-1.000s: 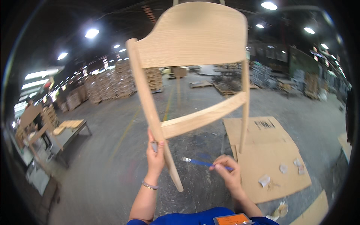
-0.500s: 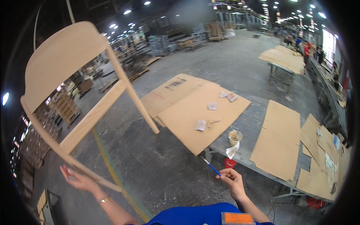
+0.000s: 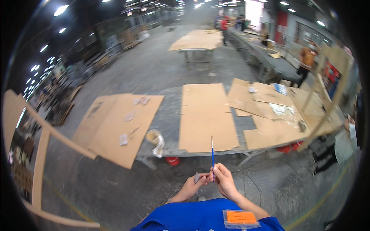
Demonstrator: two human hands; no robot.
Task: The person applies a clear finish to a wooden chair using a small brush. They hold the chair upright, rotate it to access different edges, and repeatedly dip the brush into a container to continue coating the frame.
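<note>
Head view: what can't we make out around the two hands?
- Small grey piece in the left hand: too small to identify.
- Brush tip of the blue paintbrush held by the right hand: too thin to see.
- Wooden chair frame: cut off by the left rim.

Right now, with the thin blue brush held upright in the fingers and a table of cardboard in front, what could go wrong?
1. The thin blue brush is pinched only near its lower end by the right hand, so it could slip or tip.
2. The small grey piece in the left hand could drop to the floor.
3. The pale plastic cup near the grey metal table edge might be knocked off.
</note>
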